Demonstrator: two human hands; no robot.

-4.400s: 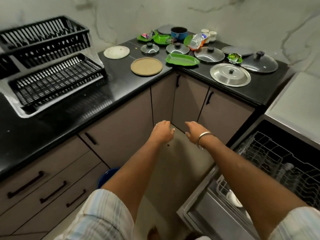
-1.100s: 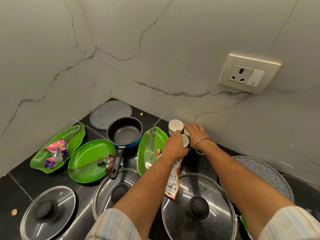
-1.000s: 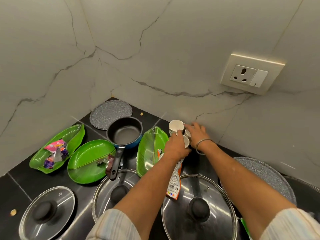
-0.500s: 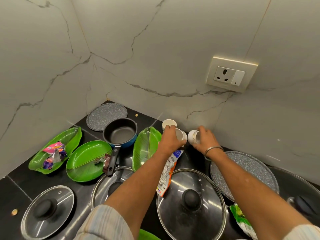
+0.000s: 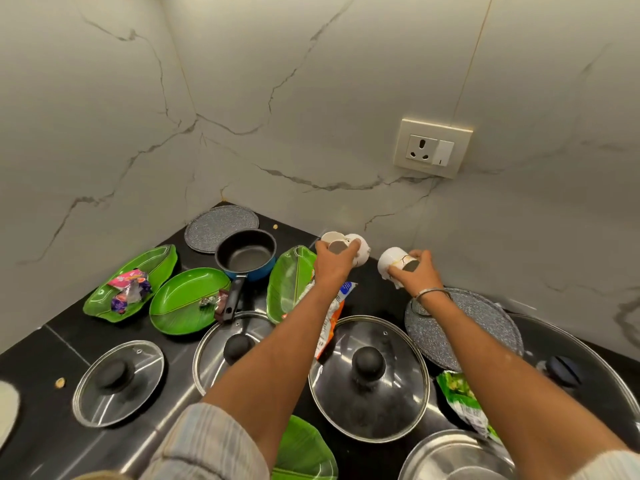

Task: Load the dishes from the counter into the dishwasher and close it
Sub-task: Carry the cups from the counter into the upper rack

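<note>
Both bare forearms reach from the bottom of the frame up toward its centre. The left hand [image 5: 334, 263] sits just left of centre, back toward the camera, fingers curled in a grip on two cups [image 5: 346, 245]. The right hand [image 5: 414, 271], just beside it to the right with a bangle [image 5: 431, 294] on its wrist, grips a tilted cup [image 5: 393, 261].

You look through one head-worn wide-angle camera, facing forward and steeply down at the black counter [image 5: 377, 289] in the wall corner, close above it; no second view.
</note>
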